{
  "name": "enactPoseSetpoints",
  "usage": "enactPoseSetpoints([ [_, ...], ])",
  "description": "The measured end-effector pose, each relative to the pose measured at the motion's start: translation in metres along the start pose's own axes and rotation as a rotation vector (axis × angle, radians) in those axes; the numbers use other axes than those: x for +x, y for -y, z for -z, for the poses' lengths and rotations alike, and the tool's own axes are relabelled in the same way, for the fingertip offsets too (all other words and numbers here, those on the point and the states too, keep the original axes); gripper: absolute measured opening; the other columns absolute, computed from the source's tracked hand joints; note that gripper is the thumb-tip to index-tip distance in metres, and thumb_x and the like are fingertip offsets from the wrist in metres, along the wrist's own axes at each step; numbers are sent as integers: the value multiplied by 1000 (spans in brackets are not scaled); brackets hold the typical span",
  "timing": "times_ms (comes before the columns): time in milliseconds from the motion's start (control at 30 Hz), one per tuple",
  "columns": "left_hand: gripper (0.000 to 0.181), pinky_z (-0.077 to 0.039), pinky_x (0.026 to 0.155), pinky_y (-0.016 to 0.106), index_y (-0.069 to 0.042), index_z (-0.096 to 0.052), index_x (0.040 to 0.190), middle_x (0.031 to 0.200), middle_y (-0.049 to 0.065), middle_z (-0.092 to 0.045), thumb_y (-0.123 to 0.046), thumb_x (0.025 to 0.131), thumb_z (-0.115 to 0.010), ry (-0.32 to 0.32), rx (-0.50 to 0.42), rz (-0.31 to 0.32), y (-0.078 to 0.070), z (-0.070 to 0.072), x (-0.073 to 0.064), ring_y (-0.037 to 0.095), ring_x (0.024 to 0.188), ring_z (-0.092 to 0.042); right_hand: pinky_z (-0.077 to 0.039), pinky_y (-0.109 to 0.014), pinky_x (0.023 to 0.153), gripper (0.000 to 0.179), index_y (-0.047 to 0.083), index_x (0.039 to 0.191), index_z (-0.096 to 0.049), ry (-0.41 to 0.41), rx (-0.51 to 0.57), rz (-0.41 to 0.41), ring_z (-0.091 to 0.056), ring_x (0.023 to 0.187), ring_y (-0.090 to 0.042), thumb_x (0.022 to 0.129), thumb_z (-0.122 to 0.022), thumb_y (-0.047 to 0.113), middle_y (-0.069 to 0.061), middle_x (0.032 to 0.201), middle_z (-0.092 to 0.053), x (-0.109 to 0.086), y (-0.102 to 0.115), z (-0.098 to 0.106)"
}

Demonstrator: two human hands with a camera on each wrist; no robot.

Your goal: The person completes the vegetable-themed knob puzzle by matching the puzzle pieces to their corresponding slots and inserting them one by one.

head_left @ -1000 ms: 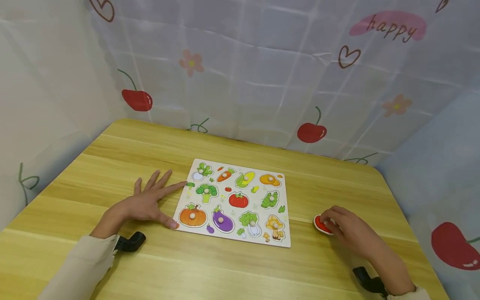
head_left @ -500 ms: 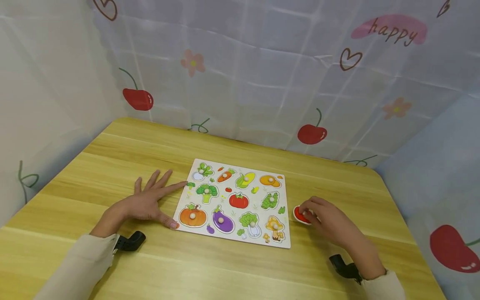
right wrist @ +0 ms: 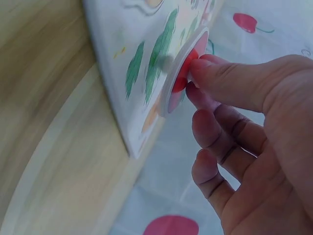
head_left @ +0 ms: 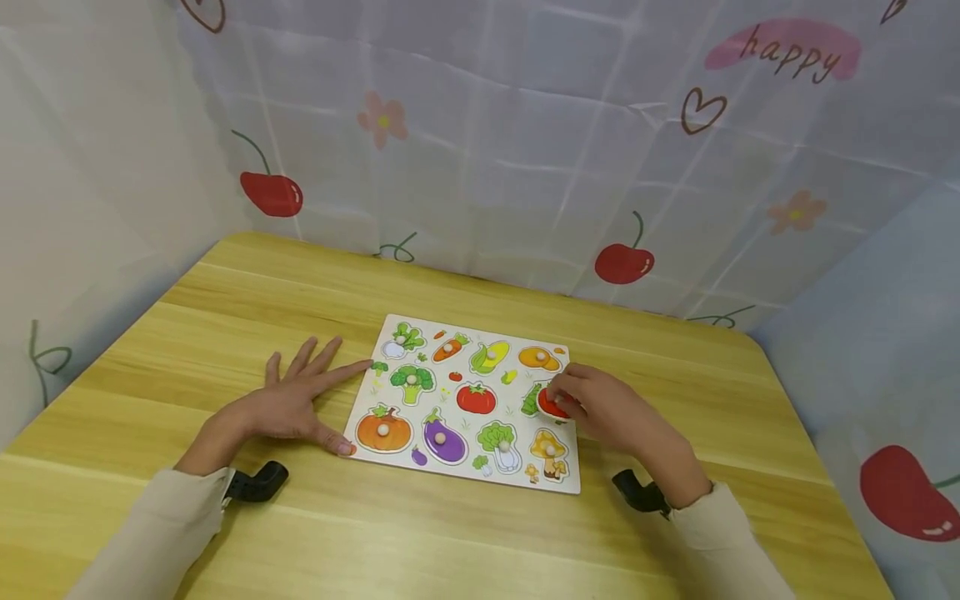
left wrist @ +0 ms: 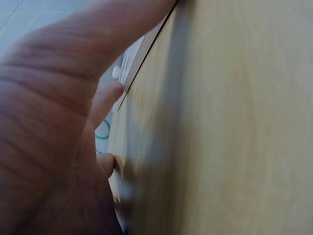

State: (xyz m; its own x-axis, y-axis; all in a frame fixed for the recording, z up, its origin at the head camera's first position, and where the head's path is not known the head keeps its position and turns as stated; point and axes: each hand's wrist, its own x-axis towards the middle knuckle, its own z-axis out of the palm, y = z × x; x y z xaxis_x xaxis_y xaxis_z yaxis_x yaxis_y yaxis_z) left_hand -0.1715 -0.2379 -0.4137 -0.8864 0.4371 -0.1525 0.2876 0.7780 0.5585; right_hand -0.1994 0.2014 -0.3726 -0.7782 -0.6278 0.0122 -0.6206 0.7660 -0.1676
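My right hand (head_left: 611,412) pinches a red tomato puzzle piece (head_left: 552,404) with a white edge between thumb and fingers. In the right wrist view the tomato piece (right wrist: 177,88) is tilted close over the board's right side, partly covering the green asparagus piece (head_left: 531,400). A white vegetable peg puzzle board (head_left: 512,419) lies on the table. In its middle is a red tomato picture (head_left: 476,398) without a knob. My left hand (head_left: 288,408) is spread flat at the board's left edge, its thumb on the near left corner and index fingertip on the edge.
Knobbed pieces sit in the board, among them a pumpkin (head_left: 384,431), an eggplant (head_left: 444,439), a broccoli (head_left: 412,380) and a mushroom (head_left: 550,451). The wooden table (head_left: 420,533) is backed by a printed curtain (head_left: 495,192). Black wrist mounts (head_left: 258,483) are on both arms.
My right hand has moved left with the tomato piece, from the table right of the board to over the board's right side. The left hand has stayed in place.
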Motion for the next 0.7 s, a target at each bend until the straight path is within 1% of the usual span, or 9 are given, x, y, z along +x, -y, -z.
enactPoseSetpoints([
  [233,115,15,101,81,-27,-32,157,166,26,3,-65,63,-85,-5,5,-2,0,0,0,58,147,14,-54,-28,79,10,17,104,-71,19,53,23,-55,86,-10,94,-71,14,6,99,-62,29,15,-9],
  [467,116,16,102,80,-28,-31,158,166,25,4,-67,63,-84,-3,4,11,1,0,0,56,147,15,-53,-29,81,12,16,107,-72,40,110,101,-55,87,-11,96,-68,13,6,99,-63,55,34,-16],
  [600,115,16,102,81,-27,-31,158,166,26,4,-65,64,-85,-2,2,1,0,0,0,57,147,15,-51,-28,79,11,16,107,-71,59,104,123,-53,84,-11,97,-66,14,5,97,-62,65,45,-20],
  [700,115,16,102,81,-28,-30,158,167,25,5,-65,64,-85,0,3,4,1,0,0,56,148,15,-51,-28,80,10,17,106,-71,76,93,129,-53,84,-11,97,-66,14,4,97,-61,70,50,-23],
])
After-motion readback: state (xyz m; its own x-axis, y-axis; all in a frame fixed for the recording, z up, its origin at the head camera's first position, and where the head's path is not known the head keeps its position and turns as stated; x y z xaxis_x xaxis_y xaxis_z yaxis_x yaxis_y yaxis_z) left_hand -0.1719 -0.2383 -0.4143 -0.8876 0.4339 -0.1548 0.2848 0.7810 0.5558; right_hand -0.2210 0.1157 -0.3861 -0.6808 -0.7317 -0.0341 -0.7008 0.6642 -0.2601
